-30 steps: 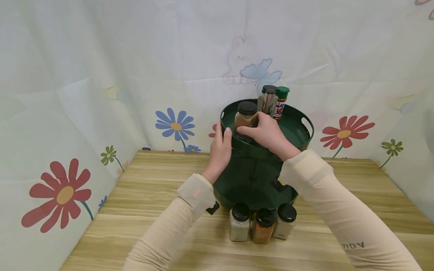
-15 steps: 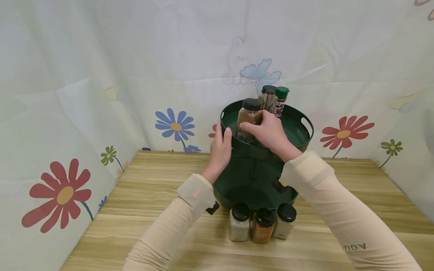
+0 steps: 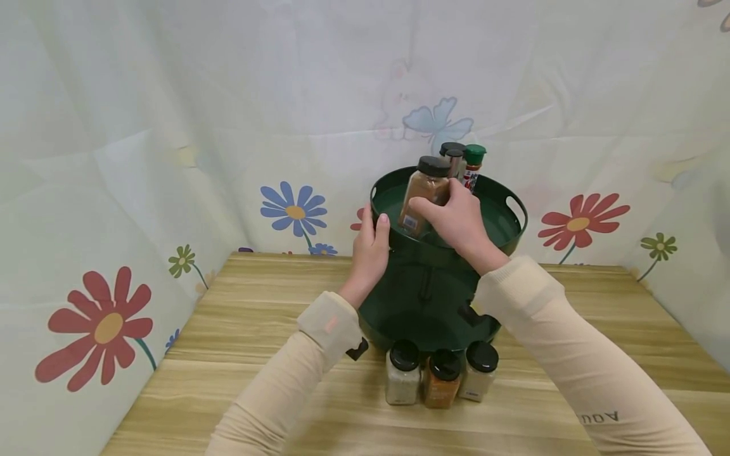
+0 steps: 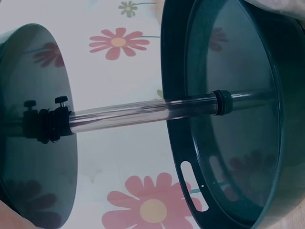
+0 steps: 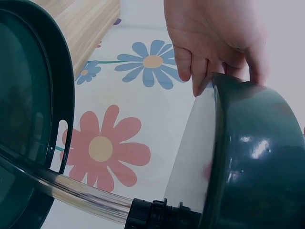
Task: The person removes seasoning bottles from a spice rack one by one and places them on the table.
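Observation:
In the head view, my right hand pinches a clear spice jar of brown powder with a black lid. The jar leans to the right, its base inside the wall of the upper tray of a dark green two-tier rack. At that tray's left side, my left hand holds the wall near the handle slot. The right wrist view shows the left hand with fingers and thumb on the tray's edge. Behind the jar stand a green-capped red shaker and dark-lidded containers, partly hidden.
Three black-lidded spice jars stand on the wooden table before the rack: a pale jar, an orange one and a beige one. A clear post joins the tiers. A flowered curtain hangs behind and at the sides.
My right hand has raised the brown spice jar slightly and moved it rightward, tilting it over. My left hand stays at the tray's wall, and the front jars have not moved.

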A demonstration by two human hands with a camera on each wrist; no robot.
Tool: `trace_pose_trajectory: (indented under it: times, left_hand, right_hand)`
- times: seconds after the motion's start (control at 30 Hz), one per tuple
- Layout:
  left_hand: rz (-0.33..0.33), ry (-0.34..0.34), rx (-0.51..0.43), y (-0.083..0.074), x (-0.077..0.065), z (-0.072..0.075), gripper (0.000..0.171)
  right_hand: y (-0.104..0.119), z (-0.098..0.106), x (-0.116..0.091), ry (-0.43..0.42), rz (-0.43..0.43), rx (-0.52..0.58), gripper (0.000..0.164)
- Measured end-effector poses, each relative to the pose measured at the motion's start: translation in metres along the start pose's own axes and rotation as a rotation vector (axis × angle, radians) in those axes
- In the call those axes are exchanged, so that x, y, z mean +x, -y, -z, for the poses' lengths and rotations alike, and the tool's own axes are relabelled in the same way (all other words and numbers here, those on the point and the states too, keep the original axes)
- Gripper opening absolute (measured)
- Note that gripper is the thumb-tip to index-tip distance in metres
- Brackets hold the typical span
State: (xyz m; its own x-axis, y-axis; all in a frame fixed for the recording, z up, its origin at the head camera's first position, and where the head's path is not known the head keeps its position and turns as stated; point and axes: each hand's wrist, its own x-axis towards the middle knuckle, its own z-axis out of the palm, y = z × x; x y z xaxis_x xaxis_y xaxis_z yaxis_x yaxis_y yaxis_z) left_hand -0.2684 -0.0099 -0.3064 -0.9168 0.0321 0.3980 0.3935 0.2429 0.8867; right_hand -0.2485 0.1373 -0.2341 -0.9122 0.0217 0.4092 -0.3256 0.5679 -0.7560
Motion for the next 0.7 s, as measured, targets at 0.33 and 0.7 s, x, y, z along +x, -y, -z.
trace_pose_trajectory:
  times: [0.33,0.7]
  left_hand:
    - [-0.001,0.003,0.015,-0.0003,0.0001,-0.0001,0.061]
    - [-0.004,0.01,0.007,0.0004,-0.0009,0.0007,0.063]
  right_hand:
    - [-0.0014,-0.0004,-0.0029,-0.072,0.077,0.051,0.052]
    - [-0.0042,-0.0008,-0.0074,-0.172,0.162,0.102,0.046]
